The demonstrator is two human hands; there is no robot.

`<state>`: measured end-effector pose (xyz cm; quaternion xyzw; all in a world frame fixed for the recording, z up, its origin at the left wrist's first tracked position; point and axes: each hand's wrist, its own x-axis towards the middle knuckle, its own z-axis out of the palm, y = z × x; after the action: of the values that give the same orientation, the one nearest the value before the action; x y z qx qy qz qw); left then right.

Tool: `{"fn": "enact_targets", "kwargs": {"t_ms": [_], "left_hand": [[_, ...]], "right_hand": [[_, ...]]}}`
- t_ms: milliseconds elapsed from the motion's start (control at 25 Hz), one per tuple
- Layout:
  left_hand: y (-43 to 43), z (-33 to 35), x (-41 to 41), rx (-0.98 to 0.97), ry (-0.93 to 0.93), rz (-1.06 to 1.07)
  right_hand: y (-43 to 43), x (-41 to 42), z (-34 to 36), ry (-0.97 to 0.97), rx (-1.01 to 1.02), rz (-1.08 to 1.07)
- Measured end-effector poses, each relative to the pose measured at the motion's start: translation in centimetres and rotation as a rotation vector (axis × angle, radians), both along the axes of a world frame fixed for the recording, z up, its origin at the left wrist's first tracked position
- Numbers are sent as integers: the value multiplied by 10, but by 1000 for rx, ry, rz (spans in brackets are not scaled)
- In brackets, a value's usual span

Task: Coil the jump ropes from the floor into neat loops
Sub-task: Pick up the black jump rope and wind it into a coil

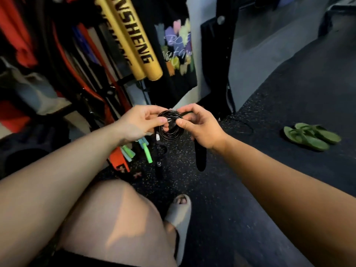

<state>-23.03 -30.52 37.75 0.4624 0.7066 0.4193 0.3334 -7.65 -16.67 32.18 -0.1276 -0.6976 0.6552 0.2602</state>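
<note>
Rope: black jump rope (170, 125), centre frame, light, springy, slick; judged best pinched across the coil.
Hands: left hand (137, 123) and right hand (200, 126) both pinch it.

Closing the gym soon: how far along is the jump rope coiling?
Done: one black rope is wound into a tight coil. In hand: the left hand and right hand pinch it, a handle dangling below. Left: a thin cord seems to lie loose on the floor.

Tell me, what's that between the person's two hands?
A coiled black jump rope, pinched by the left hand and the right hand, seen in the head view.
</note>
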Motion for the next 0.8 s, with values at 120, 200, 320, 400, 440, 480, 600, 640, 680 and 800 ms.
{"fn": "enact_targets", "kwargs": {"t_ms": [120, 200, 320, 400, 440, 480, 600, 640, 680, 800], "left_hand": [[-27, -25, -29, 6, 4, 116], [-41, -49, -49, 11, 58, 149], [-52, -95, -74, 26, 26, 316], [-57, -125, -92, 21, -30, 415], [-59, -138, -100, 10, -48, 441], [-60, -150, -106, -4, -77, 456], [-67, -172, -118, -28, -158, 502], [-68, -179, -124, -30, -184, 513], [-68, -186, -130, -29, -221, 515], [-58, -203, -152, -20, -224, 545]], "right_hand": [[-18, -39, -22, -35, -30, 43], [-29, -67, -44, -76, -67, 65], [-40, -103, -76, -158, -138, 54], [-43, -127, -97, -221, -178, 62], [-43, -139, -107, -246, -186, 72], [-43, -149, -117, -265, -183, 83], [-42, -172, -141, -324, -189, 109], [-41, -180, -149, -333, -204, 114], [-39, -188, -157, -336, -214, 113], [-29, -214, -176, -312, -231, 106]]}}
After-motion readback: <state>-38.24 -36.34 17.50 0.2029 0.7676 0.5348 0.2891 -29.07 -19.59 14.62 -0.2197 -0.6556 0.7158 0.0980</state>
